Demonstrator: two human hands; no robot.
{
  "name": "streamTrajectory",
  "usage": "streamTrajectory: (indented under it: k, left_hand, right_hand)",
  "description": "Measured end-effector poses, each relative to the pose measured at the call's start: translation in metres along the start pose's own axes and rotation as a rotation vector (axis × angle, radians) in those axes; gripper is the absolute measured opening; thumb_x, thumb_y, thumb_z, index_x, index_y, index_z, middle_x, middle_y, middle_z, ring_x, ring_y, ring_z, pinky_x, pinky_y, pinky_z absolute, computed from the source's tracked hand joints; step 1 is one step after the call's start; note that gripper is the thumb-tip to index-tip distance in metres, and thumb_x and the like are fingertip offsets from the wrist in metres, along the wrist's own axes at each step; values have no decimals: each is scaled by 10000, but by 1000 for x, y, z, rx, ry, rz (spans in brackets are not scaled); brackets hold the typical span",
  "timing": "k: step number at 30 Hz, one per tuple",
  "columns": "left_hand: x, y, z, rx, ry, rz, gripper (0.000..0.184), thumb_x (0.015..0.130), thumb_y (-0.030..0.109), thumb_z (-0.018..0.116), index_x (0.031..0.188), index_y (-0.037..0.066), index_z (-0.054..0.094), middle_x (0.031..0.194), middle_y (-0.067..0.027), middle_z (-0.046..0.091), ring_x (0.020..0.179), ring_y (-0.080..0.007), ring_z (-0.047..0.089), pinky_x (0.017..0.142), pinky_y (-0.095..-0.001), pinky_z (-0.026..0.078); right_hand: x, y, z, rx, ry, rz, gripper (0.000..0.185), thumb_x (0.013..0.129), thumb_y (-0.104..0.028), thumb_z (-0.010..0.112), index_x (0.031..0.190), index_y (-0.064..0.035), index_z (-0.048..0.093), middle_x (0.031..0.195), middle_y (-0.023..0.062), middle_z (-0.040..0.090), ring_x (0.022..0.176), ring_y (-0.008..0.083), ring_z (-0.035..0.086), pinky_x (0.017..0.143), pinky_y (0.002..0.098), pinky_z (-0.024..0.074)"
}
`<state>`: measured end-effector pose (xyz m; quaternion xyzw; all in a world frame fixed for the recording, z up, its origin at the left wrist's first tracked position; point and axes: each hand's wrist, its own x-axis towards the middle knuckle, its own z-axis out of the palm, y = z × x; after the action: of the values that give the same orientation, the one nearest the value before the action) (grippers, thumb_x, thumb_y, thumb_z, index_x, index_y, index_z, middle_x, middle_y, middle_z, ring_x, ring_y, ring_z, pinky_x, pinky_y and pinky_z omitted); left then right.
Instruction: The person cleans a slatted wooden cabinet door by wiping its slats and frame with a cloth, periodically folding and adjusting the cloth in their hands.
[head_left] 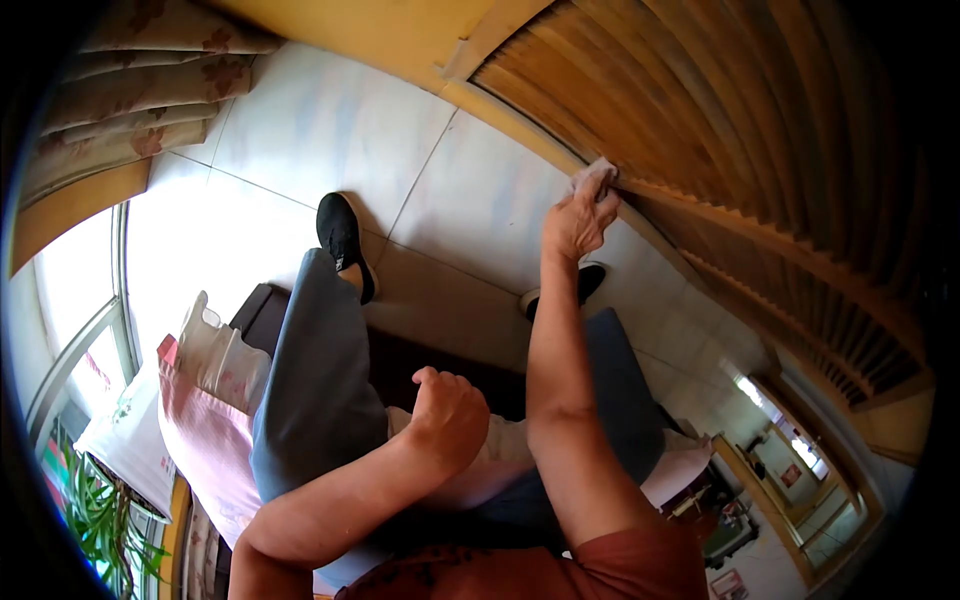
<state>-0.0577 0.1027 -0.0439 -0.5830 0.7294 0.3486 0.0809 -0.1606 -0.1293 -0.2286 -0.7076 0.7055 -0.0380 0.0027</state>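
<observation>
My right hand (578, 222) reaches out to the slatted wooden door (720, 150). A crumpled pale cloth (600, 172) is pinched in its fingers and pressed against the door's frame near the edge of the slats. Above my lap, my left hand (452, 418) is curled into a loose fist, with nothing seen in it. The palm side of that hand is hidden.
I sit with blue-grey trousers (320, 400) and a black shoe (342, 235) on pale floor tiles (330, 130). A flowered curtain (150, 85) hangs at the upper left. Lower left are a pink cloth (205, 435) and a green plant (100, 510). A framed mirror or doorway (800, 480) stands lower right.
</observation>
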Motion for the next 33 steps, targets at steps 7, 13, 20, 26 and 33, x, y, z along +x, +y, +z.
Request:
streamTrajectory:
  k: [7, 13, 20, 26, 33]
  left_hand:
    - [5, 0, -13, -43, -314, 13, 258, 870, 227, 564, 1041, 90, 698, 994, -85, 671, 972, -254, 605, 896, -511, 408]
    - [-4, -3, -8, 0, -78, 36, 89, 779, 184, 599, 810, 130, 662, 785, -22, 609, 769, -181, 583, 766, -385, 386]
    - [-3, -6, -5, -61, -34, 39, 80, 781, 161, 598, 815, 123, 660, 813, -37, 629, 799, -198, 608, 740, -374, 406]
    - [-5, 3, -4, -34, -80, 43, 79, 786, 155, 595, 813, 116, 658, 816, -48, 639, 802, -204, 618, 723, -378, 417]
    - [-4, 0, -4, -51, -51, 43, 74, 780, 150, 597, 803, 112, 656, 797, -47, 640, 793, -205, 623, 723, -375, 424]
  right_hand:
    - [-1, -9, -9, 43, -72, 220, 778, 896, -196, 597, 1541, -193, 162, 1170, 210, 462, 1097, 373, 544, 769, 493, 529]
    - [13, -28, -34, 58, -370, 406, 755, 941, -357, 455, 1555, -139, 73, 1288, 300, 530, 1139, 411, 577, 929, 485, 479]
    - [-12, 5, -18, 136, -272, 119, 645, 910, -262, 537, 1493, -120, 301, 1165, 262, 601, 1061, 402, 608, 840, 513, 505]
    - [-4, 2, -48, 61, -82, -278, 696, 868, -182, 654, 1479, -141, 326, 1097, 191, 498, 1073, 382, 543, 762, 465, 552]
    - [15, 6, -35, -110, -14, -317, 683, 858, -105, 585, 1485, -147, 317, 1143, 213, 498, 1058, 404, 542, 806, 437, 579]
